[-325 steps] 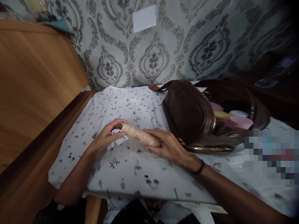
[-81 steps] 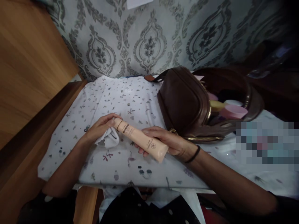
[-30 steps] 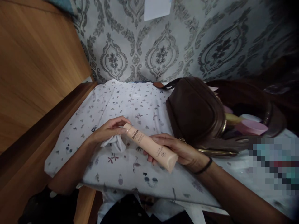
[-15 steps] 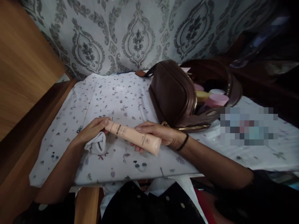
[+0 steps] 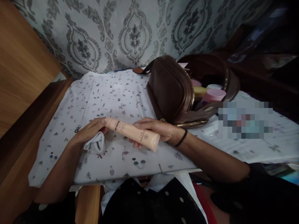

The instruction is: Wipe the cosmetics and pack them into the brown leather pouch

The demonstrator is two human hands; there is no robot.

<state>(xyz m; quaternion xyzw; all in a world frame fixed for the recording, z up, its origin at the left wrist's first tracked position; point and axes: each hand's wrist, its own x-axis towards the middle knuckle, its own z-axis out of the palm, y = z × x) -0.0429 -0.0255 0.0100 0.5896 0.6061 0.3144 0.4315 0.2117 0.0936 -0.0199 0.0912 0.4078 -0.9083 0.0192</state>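
Note:
A peach-coloured tube (image 5: pixel 132 133) with small dark print lies slantwise between my hands, its flat end toward the lower right. My right hand (image 5: pixel 158 129) is wrapped round the flat-end half, thumb on top and fingertips showing below. At the capped end, my left hand (image 5: pixel 94 127) has its fingers closed on the cap. A crumpled white cloth with a grey stripe (image 5: pixel 95 143) sits just beneath my left hand, on the patterned white cloth (image 5: pixel 112 99) that covers the table.
Behind my right hand stands an open brown leather bag (image 5: pixel 170 90) with pink, yellow and white items inside, one a pink-capped container (image 5: pixel 214 95). A blurred-out patch covers something at the right. Wooden furniture (image 5: pixel 28 56) borders the left, a patterned curtain (image 5: pixel 135 34) the back.
The whole view has shifted slightly. Both hands keep their hold on the tube, and the left fingers have turned a little over the cap.

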